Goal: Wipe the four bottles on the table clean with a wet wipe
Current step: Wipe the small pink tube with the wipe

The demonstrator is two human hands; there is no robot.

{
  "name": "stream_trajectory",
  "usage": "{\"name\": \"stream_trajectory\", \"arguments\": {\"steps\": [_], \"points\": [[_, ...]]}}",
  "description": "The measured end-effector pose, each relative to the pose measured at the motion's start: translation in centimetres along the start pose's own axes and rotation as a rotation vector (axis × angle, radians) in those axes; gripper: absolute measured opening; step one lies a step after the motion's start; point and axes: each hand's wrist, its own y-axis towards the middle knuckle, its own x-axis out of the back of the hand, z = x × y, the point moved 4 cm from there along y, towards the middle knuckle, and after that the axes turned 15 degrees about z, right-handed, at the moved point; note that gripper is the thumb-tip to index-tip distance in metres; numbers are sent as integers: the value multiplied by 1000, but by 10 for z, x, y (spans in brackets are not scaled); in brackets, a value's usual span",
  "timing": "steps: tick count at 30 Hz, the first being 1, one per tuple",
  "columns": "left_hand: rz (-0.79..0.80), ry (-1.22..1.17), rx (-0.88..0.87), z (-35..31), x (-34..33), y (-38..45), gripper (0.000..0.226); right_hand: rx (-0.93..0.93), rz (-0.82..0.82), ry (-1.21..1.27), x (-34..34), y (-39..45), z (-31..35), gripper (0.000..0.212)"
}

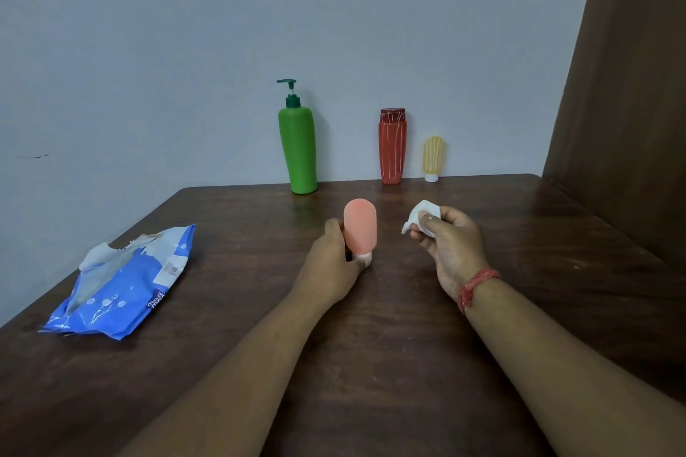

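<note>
A small pink bottle point(360, 227) stands cap-down near the middle of the brown table point(260, 308). My left hand point(332, 263) grips its lower part and white cap. To its right, my right hand point(453, 247) holds a crumpled white wet wipe point(423, 217) a little apart from the pink bottle. Along the far edge by the wall stand a tall green pump bottle point(299, 148), a red bottle with white stripes point(392, 148) and a small yellow bottle point(433, 158) on its white cap.
A blue wet-wipe pack point(122, 289) lies torn open on the table's left side, near its left edge. A grey wall rises behind the table. A brown curtain point(631, 85) hangs at the right.
</note>
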Motion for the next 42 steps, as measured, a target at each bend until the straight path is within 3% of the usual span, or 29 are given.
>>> {"name": "stream_trajectory", "arguments": {"steps": [5, 13, 24, 42], "points": [[-52, 17, 29, 7, 2, 38, 57, 42, 56, -33, 9, 10, -1, 5], [-116, 18, 63, 20, 6, 123, 54, 138, 119, -40, 17, 37, -1, 17], [-195, 10, 113, 39, 8, 227, 48, 131, 223, -83, 5, 68, -10, 13], [-229, 0, 164, 41, 10, 241, 48, 115, 227, -17, 6, 67, -10, 15]]}}
